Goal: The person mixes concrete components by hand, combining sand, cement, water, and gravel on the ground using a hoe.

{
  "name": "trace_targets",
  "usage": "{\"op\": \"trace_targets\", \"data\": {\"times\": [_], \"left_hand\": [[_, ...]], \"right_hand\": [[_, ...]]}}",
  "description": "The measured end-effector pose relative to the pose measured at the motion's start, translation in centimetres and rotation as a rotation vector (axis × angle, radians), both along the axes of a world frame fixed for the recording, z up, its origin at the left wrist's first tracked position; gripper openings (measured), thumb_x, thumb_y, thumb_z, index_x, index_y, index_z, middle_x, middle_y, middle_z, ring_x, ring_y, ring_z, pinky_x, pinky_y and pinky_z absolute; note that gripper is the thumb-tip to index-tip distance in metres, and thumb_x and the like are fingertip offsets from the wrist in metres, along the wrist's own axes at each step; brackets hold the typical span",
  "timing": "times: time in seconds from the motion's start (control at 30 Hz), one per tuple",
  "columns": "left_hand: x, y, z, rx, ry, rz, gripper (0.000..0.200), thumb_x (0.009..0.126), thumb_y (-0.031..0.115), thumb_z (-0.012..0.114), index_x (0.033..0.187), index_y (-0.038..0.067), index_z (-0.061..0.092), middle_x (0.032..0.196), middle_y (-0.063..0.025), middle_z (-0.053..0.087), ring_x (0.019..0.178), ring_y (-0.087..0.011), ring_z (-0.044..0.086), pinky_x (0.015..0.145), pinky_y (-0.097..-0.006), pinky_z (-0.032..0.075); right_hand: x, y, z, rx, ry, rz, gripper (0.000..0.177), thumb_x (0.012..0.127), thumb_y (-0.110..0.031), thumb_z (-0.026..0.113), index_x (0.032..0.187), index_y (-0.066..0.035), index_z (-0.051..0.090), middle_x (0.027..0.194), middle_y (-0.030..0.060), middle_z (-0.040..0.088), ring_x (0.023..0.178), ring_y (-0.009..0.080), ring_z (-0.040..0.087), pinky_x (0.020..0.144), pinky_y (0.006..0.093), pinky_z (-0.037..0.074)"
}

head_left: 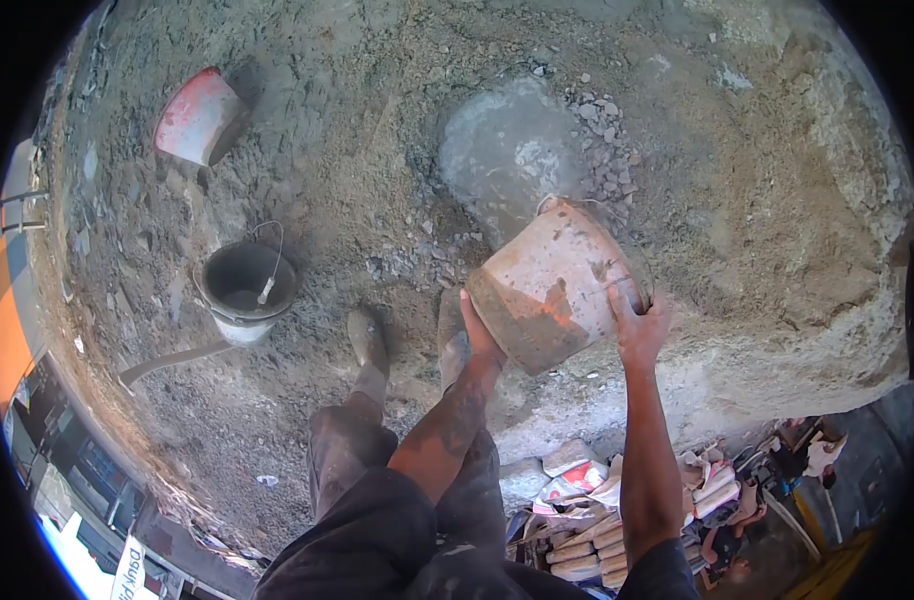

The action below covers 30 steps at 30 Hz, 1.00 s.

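dark clothing (357, 530) lies nearest the camera, below the tilted bucket (572, 255), and two bare forearms reach from there up to it. the left grip (484, 338) presses around the bucket's mud-darkened lower left edge; the right grip (642, 325) clasps its right side, thumb against the wall, far fingers hidden. the bucket slants just in front of the wearer's feet, beside a wet grey patch (502, 150) that spreads beyond it, with broken stones (607, 145) above its upper right. well left of the bucket stands a white-sided bucket (245, 328); farther off, up and left, a red-and-white bucket (190, 120) lies tipped. the step in hand looks like emptying the bucket toward the patch, though its inside is hidden. the next move seems to call for both grips kept firm while the angle is controlled.
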State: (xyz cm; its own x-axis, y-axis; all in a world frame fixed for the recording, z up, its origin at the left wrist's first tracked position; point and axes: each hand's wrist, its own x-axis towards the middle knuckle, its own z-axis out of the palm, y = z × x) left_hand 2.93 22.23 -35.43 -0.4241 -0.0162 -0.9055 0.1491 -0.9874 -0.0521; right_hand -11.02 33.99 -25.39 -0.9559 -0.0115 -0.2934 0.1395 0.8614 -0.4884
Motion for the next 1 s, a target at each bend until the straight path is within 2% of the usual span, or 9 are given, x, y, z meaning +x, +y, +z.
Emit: {"op": "trace_targets", "data": {"times": [0.07,0.2,0.27,0.4,0.5,0.63,0.73,0.83,1.0], "left_hand": [[2.3,-1.6,-0.4,-0.070,-0.039,-0.004,0.072,0.079,0.065,0.025,0.127,0.012,0.035,0.128,-0.0091,0.038,0.116,-0.0279,0.037,0.096,-0.0401,0.030],[5.8,-5.9,0.5,-0.277,-0.050,0.090,0.072,0.079,0.064,0.024,0.129,0.012,0.032,0.129,-0.0090,0.036,0.116,-0.0285,0.036,0.097,-0.0402,0.029],[5.8,-8.6,1.6,-0.385,-0.032,0.145,0.072,0.079,0.064,0.024,0.130,0.013,0.031,0.130,-0.0092,0.035,0.117,-0.0288,0.036,0.097,-0.0403,0.029],[2.9,-14.5,3.9,-0.528,-0.063,0.180,0.071,0.080,0.062,0.024,0.130,0.012,0.030,0.130,-0.0102,0.034,0.117,-0.0300,0.035,0.095,-0.0426,0.030],[0.7,-17.6,3.3,-0.638,-0.027,0.136,0.072,0.079,0.062,0.027,0.129,0.011,0.032,0.129,-0.0107,0.036,0.115,-0.0305,0.037,0.094,-0.0438,0.032],[-5.7,-20.4,1.3,-0.775,0.058,0.061,0.069,0.081,0.059,0.034,0.126,0.007,0.035,0.124,-0.0119,0.042,0.110,-0.0295,0.043,0.092,-0.0412,0.035],[-9.8,-20.2,-2.3,-0.737,0.049,0.062,0.062,0.080,0.049,0.047,0.123,0.005,0.039,0.114,-0.0143,0.047,0.103,-0.0284,0.047,0.090,-0.0351,0.036],[-13.0,-16.8,0.8,-0.912,-0.239,-0.181,0.068,0.073,0.051,0.057,0.118,0.003,0.042,0.115,-0.0193,0.042,0.106,-0.0292,0.043,0.092,-0.0372,0.033],[-9.1,-12.4,2.9,-0.930,-0.275,-0.284,0.067,0.069,0.046,0.064,0.116,0.002,0.044,0.113,-0.0192,0.041,0.108,-0.0280,0.039,0.093,-0.0378,0.030]], "right_hand": [[1.1,-1.7,-0.9,0.064,-0.026,0.044,0.042,0.062,-0.031,0.075,0.076,0.002,0.055,0.064,0.0082,0.049,0.058,0.0159,0.045,0.052,0.0297,0.038],[2.7,-6.6,-1.9,-0.349,-0.324,0.026,0.043,0.061,-0.032,0.075,0.076,0.003,0.056,0.066,0.0089,0.055,0.055,0.0130,0.045,0.050,0.0294,0.038],[2.3,-9.6,-2.4,-0.376,-0.204,0.113,0.043,0.059,-0.033,0.075,0.066,0.002,0.051,0.057,0.0095,0.053,0.049,0.0171,0.042,0.049,0.0322,0.038],[1.1,-14.4,-4.2,-0.556,-0.199,0.136,0.044,0.061,-0.035,0.074,0.069,0.003,0.053,0.059,0.0100,0.054,0.052,0.0166,0.044,0.051,0.0327,0.039],[-1.3,-16.4,-5.2,-0.615,-0.202,0.127,0.035,0.068,-0.020,0.072,0.088,0.005,0.057,0.078,0.0071,0.060,0.067,0.0101,0.053,0.062,0.0248,0.044],[-6.5,-16.7,-5.4,-0.644,-0.086,-0.046,0.038,0.070,-0.023,0.072,0.091,0.005,0.056,0.081,0.0055,0.059,0.069,0.0098,0.052,0.064,0.0233,0.043],[-10.3,-14.6,-5.4,-0.746,0.065,-0.118,0.044,0.068,-0.033,0.072,0.084,0.006,0.056,0.077,0.0083,0.057,0.066,0.0134,0.050,0.062,0.0271,0.042],[-13.6,-10.8,-5.2,-0.729,0.118,-0.179,0.041,0.073,-0.029,0.068,0.092,0.005,0.055,0.086,0.0083,0.058,0.072,0.0136,0.052,0.067,0.0267,0.043],[-9.7,-7.3,-1.6,-0.869,0.026,-0.246,0.043,0.075,-0.023,0.066,0.103,0.007,0.051,0.097,0.0094,0.057,0.085,0.0154,0.054,0.078,0.0275,0.043]]}}
